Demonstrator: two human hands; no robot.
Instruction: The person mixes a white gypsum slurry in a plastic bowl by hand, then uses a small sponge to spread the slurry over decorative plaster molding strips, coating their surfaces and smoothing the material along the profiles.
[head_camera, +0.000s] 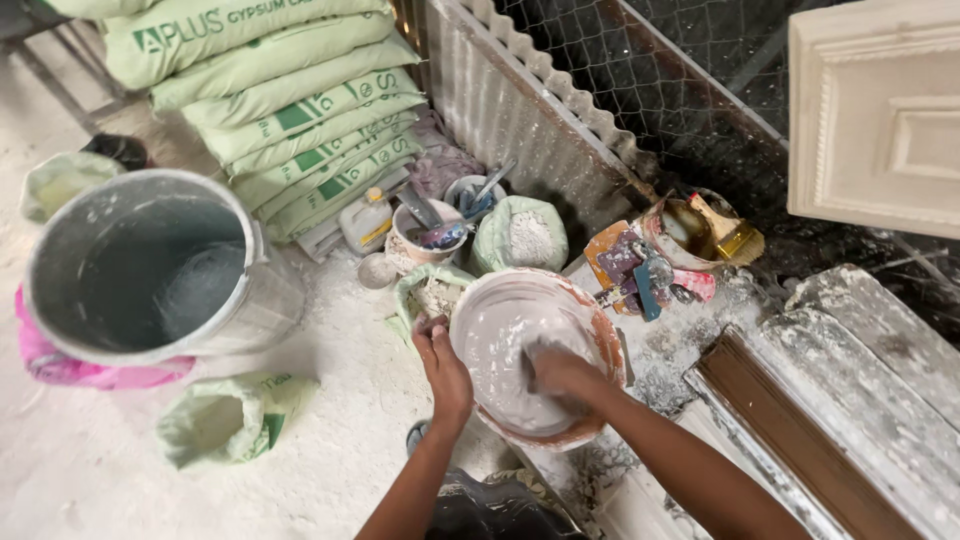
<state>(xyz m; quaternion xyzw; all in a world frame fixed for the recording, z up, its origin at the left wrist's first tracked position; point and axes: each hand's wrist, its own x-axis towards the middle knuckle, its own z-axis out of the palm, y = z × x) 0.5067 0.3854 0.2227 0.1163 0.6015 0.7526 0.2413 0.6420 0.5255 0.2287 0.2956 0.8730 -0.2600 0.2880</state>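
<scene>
Big stack of pale green powder sacks (290, 100) up top, grey metal bucket (150, 265) on the dusty floor to the left. The round orange-rimmed plastic basin of white plaster mix (520, 350) sits dead centre. Left hand (443, 370) grips its rim, fingers curled over it; right hand (562, 375) is inside the mix, fingers pressed together, coated white.

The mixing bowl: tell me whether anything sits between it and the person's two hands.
Nothing visible does. The left hand grips the rim of the mixing bowl, and the right hand is already inside it, in the white paste.
</scene>
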